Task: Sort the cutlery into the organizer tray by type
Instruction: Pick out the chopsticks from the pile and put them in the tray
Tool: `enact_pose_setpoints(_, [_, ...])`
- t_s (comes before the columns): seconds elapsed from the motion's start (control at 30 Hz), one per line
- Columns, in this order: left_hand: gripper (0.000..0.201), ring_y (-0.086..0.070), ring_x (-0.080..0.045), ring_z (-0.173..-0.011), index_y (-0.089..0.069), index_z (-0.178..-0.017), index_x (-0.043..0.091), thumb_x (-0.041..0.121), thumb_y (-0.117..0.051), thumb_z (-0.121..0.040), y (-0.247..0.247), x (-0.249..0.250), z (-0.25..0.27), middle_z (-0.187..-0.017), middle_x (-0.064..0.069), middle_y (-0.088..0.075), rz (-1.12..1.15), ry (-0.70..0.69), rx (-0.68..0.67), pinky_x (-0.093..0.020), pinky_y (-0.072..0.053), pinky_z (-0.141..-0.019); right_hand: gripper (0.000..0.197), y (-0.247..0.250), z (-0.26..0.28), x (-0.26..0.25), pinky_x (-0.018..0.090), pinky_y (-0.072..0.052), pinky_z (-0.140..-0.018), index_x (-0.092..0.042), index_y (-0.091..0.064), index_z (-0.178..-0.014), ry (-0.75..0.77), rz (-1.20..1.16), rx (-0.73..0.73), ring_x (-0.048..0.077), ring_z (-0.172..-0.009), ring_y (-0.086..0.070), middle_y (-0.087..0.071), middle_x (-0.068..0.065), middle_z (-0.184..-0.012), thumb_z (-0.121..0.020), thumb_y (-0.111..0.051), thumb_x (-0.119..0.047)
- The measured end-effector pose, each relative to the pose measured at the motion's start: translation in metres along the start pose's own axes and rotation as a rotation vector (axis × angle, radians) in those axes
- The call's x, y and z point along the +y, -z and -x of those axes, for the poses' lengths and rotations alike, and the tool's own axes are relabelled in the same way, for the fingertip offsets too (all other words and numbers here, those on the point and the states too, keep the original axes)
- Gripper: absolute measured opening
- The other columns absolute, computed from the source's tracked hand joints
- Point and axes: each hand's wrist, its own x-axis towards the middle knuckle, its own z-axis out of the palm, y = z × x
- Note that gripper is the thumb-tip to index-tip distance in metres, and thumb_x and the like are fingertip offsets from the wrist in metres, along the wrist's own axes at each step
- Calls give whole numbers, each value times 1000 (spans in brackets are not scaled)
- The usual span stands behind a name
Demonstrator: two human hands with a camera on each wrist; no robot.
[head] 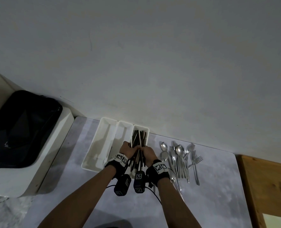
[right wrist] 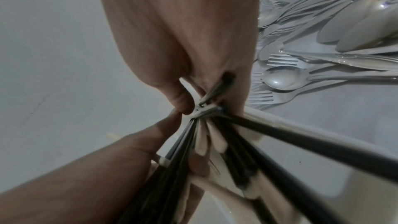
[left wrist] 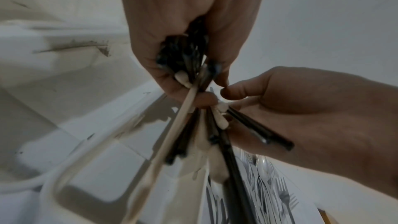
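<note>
Both hands grip one bundle of chopsticks (head: pixel 137 146), the left hand (head: pixel 127 148) curled round its left side and the right hand (head: pixel 147 153) pinching a few sticks at its right, over the rightmost compartment of the white organizer tray (head: pixel 98 142). Loose forks and spoons (head: pixel 180 159) lie on the grey counter (head: pixel 215 191) just right of the tray.

The head view looks steeply down from above the person's forearms onto the pale grey marbled counter (head: pixel 210 186), with the plain wall filling its upper half. Each wrist view sits very close behind its own hand, looking along the fingers. All three views share the bundle of black and cream chopsticks (head: pixel 138 142) (left wrist: pixel 189 125) (right wrist: pixel 215 135) and the loose steel forks and spoons (head: pixel 181 160) (left wrist: pixel 269 185) (right wrist: pixel 323 31).
</note>
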Motion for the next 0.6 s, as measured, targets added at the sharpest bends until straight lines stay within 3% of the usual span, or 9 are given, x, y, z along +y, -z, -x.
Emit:
enact_pose_setpoints(0.07, [59, -68, -32, -90, -56, -110, -1, 41, -74, -73, -3, -3, -3, -102, -18, -69, 0, -12, 11, -40, -59, -77, 27, 1, -1, 2, 53, -53, -90, 0, -65, -89, -5, -48, 10, 35, -88, -64, -65, 23, -95, -88, -38, 1])
enact_pose_setpoints(0.2, [60, -66, -33, -97, -47, -115, 0, 37, -73, -76, -7, -4, -1, -109, -17, -65, 1, -10, 30, -38, -56, -81, 29, 3, 3, 5, 35, -53, -67, -3, -65, -82, -46, -130, 35, 27, -75, -62, -66, 15, -82, -90, -38, -2])
enact_pose_setpoints(0.43, [74, -64, -32, -104, -38, -126, 5, 24, -82, -70, -9, -3, 2, -114, -18, -62, 83, -30, 14, -37, -54, -88, 23, 8, 11, -1, 30, -42, -63, -11, -54, -73, 5, -264, 50, 20, -66, -50, -52, 7, -72, -90, -40, -15])
enact_pose_setpoints(0.6, [62, -59, -25, -88, -40, -125, 4, 5, -73, -74, -8, -5, 1, -114, -21, -63, 88, -37, 78, -35, -52, -83, 22, 18, 14, -2, 27, -43, -66, -13, -57, -81, -3, -324, 0, 17, -70, -52, -57, 3, -77, -95, -40, -16])
